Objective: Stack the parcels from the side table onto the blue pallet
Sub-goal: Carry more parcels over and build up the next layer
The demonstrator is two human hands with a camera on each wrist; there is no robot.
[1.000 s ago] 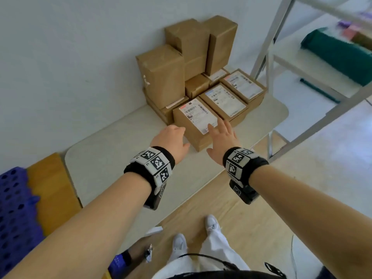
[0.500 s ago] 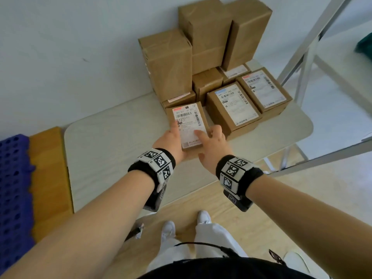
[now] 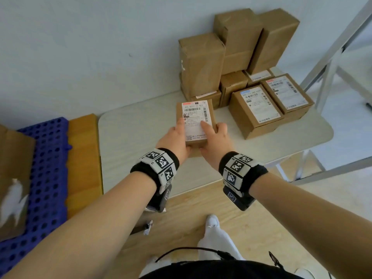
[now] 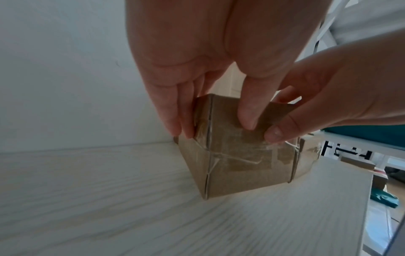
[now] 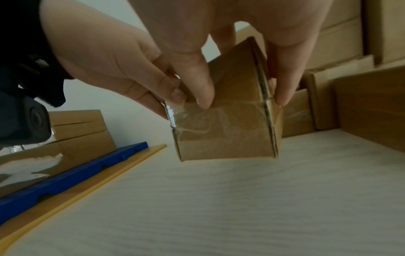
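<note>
I hold a small brown parcel (image 3: 196,122) with a white shipping label between both hands, slightly above the white side table (image 3: 141,150). My left hand (image 3: 178,134) grips its left side, thumb on top. My right hand (image 3: 214,133) grips the right side, thumb on the label. In the left wrist view the left hand (image 4: 212,126) clasps the taped parcel (image 4: 236,166). In the right wrist view the right hand (image 5: 243,99) pinches the parcel (image 5: 223,135). The blue pallet (image 3: 48,158) lies at the left, with a brown parcel (image 3: 14,174) on it.
Several more parcels (image 3: 255,109) stand stacked at the table's far right corner against the wall. A yellow board (image 3: 84,158) lies between pallet and table. A white metal rack (image 3: 330,77) stands to the right. My feet are on the wooden floor below.
Both hands have taken hold of the front parcel and drawn it left and towards me, away from the group. My view has turned left, bringing the pallet in.
</note>
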